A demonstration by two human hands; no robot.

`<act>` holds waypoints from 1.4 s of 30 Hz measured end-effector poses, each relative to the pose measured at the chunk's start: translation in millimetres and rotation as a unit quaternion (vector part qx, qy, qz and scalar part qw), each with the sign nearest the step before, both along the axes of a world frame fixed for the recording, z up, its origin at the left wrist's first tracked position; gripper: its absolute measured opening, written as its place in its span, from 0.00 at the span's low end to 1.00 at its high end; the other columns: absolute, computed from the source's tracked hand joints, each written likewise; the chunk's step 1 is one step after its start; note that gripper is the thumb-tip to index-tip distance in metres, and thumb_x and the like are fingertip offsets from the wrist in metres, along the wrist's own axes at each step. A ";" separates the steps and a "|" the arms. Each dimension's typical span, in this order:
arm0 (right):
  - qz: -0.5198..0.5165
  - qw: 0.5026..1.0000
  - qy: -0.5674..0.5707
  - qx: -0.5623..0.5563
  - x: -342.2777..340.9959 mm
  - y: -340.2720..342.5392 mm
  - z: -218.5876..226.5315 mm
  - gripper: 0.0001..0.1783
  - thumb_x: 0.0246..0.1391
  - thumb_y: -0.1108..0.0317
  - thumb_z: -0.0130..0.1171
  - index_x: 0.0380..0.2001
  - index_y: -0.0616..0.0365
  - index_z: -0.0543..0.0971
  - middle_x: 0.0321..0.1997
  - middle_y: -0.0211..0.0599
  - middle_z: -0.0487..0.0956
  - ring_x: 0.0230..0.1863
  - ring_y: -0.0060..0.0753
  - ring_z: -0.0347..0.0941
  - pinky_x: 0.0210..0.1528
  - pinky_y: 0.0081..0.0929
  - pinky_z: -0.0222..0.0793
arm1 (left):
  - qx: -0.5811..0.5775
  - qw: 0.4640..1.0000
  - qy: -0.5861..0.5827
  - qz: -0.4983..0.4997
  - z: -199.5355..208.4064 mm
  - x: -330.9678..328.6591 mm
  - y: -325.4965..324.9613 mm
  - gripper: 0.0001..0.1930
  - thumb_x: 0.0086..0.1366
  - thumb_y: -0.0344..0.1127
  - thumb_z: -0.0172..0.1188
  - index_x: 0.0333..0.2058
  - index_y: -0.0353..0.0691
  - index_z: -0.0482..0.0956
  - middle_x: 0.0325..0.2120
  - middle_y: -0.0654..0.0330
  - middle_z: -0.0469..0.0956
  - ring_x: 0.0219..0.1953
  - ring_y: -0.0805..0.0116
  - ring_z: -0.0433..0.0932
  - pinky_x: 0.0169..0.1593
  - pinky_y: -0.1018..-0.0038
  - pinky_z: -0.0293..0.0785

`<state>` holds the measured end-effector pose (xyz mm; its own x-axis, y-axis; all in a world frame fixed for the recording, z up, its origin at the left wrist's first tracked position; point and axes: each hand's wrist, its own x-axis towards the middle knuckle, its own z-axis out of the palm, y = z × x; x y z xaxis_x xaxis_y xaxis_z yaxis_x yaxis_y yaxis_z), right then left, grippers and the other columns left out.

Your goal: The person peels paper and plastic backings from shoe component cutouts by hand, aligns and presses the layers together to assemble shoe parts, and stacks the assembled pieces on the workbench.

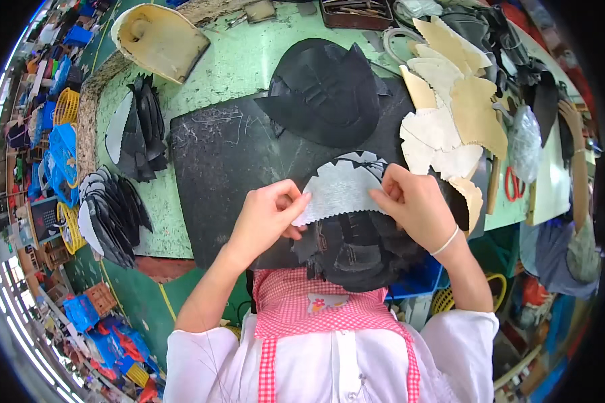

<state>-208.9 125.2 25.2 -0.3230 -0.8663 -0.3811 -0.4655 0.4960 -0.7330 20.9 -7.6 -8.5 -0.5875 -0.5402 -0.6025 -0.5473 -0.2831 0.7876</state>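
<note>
Between my hands is a light grey fabric piece (343, 191) with a zigzag-cut edge. My left hand (269, 215) pinches its left corner, and my right hand (417, 205) pinches its right end. Black pointed tabs show along the far side of the piece. Just beneath it, at the mat's near edge, lies a pile of black fabric pieces (359, 252) with frayed edges. Beyond my hands a stack of black curved pieces (326, 91) rests on the dark mat (215, 168). What the fingertips press underneath is hidden.
Two fanned stacks of black and grey pieces (114, 211) lie at left. Cream and tan cut pieces (450, 114) heap up at right, near red-handled scissors (514, 185). A cream scoop-shaped container (161, 40) and a tool tray (356, 13) stand at the back. Another person's arm (575, 161) shows far right.
</note>
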 end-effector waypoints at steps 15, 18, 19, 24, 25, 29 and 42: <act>-0.073 0.953 -0.213 -0.202 -41.4 -60.7 -34.8 0.15 0.62 0.66 0.58 0.48 0.63 0.79 0.40 0.38 0.84 0.33 0.21 0.80 0.32 0.22 0.76 | -0.618 0.775 0.052 -0.119 -24.6 -101.2 -55.3 0.22 0.57 0.46 0.71 0.46 0.40 0.80 0.47 0.56 0.77 0.53 0.55 0.73 0.57 0.62 0.69; -0.121 0.964 -0.216 -0.095 -47.4 -63.3 -32.8 0.17 0.65 0.59 0.57 0.44 0.65 0.79 0.38 0.38 0.84 0.26 0.21 0.78 0.24 0.20 0.74 | -0.346 0.922 0.170 -0.029 -23.4 -98.2 -71.3 0.16 0.69 0.39 0.61 0.45 0.31 0.84 0.41 0.55 0.85 0.47 0.66 0.80 0.53 0.73 0.72; -0.118 0.964 -0.216 -0.099 -42.2 -67.6 -28.6 0.17 0.65 0.59 0.57 0.44 0.65 0.79 0.38 0.38 0.84 0.26 0.21 0.78 0.24 0.20 0.74 | -0.339 0.920 0.198 -0.011 -30.4 -96.4 -74.7 0.16 0.68 0.41 0.61 0.41 0.29 0.83 0.35 0.50 0.85 0.36 0.60 0.83 0.42 0.71 0.75; -0.044 0.983 -0.131 -0.125 -29.1 -83.9 -40.2 0.20 0.66 0.53 0.57 0.35 0.63 0.78 0.33 0.36 0.84 0.22 0.19 0.77 0.21 0.16 0.69 | -0.189 0.950 0.246 0.014 -30.9 -94.4 -63.8 0.14 0.72 0.38 0.58 0.42 0.30 0.81 0.32 0.65 0.81 0.35 0.79 0.74 0.41 0.79 0.70; -0.016 0.970 -0.149 -0.189 -29.9 -83.8 -40.3 0.20 0.67 0.54 0.56 0.35 0.63 0.77 0.33 0.36 0.84 0.22 0.19 0.77 0.20 0.16 0.69 | -0.196 0.946 0.259 0.014 -29.9 -89.6 -70.4 0.11 0.74 0.37 0.56 0.44 0.34 0.80 0.34 0.70 0.77 0.37 0.83 0.70 0.41 0.82 0.67; -0.099 0.933 -0.278 -0.207 -56.5 -66.8 -53.6 0.17 0.68 0.58 0.53 0.29 0.60 0.75 0.31 0.33 0.84 0.19 0.18 0.73 0.18 0.19 0.66 | -0.375 0.839 0.240 0.314 13.6 -59.2 -113.2 0.18 0.77 0.43 0.50 0.46 0.31 0.77 0.45 0.59 0.78 0.49 0.72 0.74 0.59 0.72 0.67; -0.027 0.927 -0.213 -0.308 10.6 -88.5 1.0 0.22 0.65 0.54 0.61 0.42 0.68 0.75 0.29 0.38 0.80 0.27 0.20 0.75 0.27 0.21 0.73 | -0.298 0.894 0.316 0.113 37.5 -66.3 -39.6 0.10 0.75 0.37 0.55 0.39 0.35 0.77 0.30 0.70 0.72 0.34 0.83 0.67 0.39 0.83 0.65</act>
<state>-198.2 36.7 26.1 -0.3056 -0.9490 0.0771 -0.0553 -0.0632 -0.9965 -45.4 -47.2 28.9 -0.5439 -0.8029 0.2441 0.0775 0.2416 0.9673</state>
